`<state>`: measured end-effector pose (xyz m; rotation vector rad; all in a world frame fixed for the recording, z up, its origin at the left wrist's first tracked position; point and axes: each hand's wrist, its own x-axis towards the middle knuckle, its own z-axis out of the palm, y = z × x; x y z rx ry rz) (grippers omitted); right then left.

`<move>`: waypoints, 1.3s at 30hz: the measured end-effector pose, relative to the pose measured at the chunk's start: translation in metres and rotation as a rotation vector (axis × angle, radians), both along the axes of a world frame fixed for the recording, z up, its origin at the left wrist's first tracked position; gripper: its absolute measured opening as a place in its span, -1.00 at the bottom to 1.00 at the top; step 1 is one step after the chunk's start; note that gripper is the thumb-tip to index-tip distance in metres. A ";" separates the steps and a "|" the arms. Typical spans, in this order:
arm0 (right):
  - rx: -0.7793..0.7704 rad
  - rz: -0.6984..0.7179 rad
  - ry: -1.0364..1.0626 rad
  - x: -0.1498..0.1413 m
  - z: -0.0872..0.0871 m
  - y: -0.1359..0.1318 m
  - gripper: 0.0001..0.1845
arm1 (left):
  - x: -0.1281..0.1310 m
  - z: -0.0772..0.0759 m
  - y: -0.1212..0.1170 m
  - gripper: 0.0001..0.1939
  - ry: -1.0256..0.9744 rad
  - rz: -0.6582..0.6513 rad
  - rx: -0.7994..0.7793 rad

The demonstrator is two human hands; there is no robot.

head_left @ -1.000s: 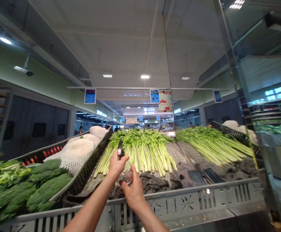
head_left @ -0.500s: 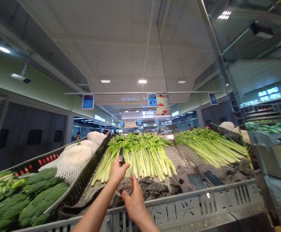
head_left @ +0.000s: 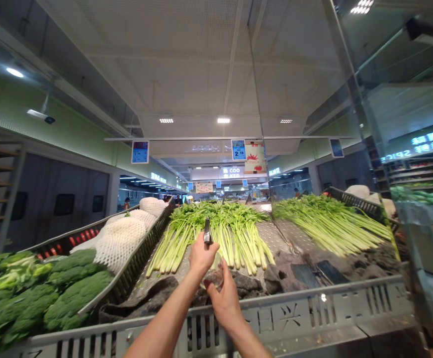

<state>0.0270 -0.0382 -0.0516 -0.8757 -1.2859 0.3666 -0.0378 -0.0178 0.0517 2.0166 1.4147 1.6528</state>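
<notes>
My left hand (head_left: 202, 254) is closed around a slim dark object with a shiny metal edge (head_left: 207, 230), which points up and away from me. Its kind is not clear. My right hand (head_left: 224, 297) is lower and to the right, with thumb and fingers curved round something clear, like plastic (head_left: 215, 277); its shape is hard to make out. Beyond both hands a wide row of celery (head_left: 234, 238) lies with leaves to the back and pale stalk ends towards me. Neither hand visibly grips the celery. Crumpled dark cloth (head_left: 151, 297) lies behind my forearms.
A grey plastic crate wall (head_left: 305, 309) runs along the front. On the left are broccoli (head_left: 76, 293) and produce in white foam netting (head_left: 123, 238), behind a black crate side (head_left: 141, 253). A mirror panel (head_left: 313, 174) on the right reflects the celery. Price signs (head_left: 238, 149) hang above.
The view has swung slightly left, so everything sits further right. Both hands have shifted right and slightly up in the picture, keeping the same grips. The celery is unchanged.
</notes>
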 end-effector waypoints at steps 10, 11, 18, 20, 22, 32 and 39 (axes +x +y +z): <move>-0.005 -0.038 0.003 0.024 -0.010 0.004 -0.33 | 0.019 -0.009 0.006 -0.75 -0.022 -0.171 -0.046; -0.012 -0.043 0.003 0.027 -0.010 0.003 -0.33 | 0.021 -0.009 0.006 -0.71 -0.030 -0.221 -0.045; 0.006 -0.114 0.010 0.038 -0.009 -0.002 -0.33 | 0.036 -0.013 0.003 -0.71 -0.057 -0.285 -0.035; 0.013 -0.116 0.012 0.039 -0.009 -0.003 -0.33 | 0.038 -0.013 0.003 -0.72 -0.045 -0.261 -0.037; 0.005 -0.113 0.010 0.039 -0.008 -0.003 -0.33 | 0.040 -0.013 0.005 -0.74 -0.038 -0.237 -0.040; -0.016 -0.101 0.019 0.053 -0.015 -0.009 -0.33 | 0.052 -0.021 0.003 -0.71 -0.059 -0.274 -0.101; -0.027 -0.112 0.049 0.067 -0.016 -0.008 -0.29 | 0.065 -0.018 -0.002 -0.67 -0.021 -0.287 -0.086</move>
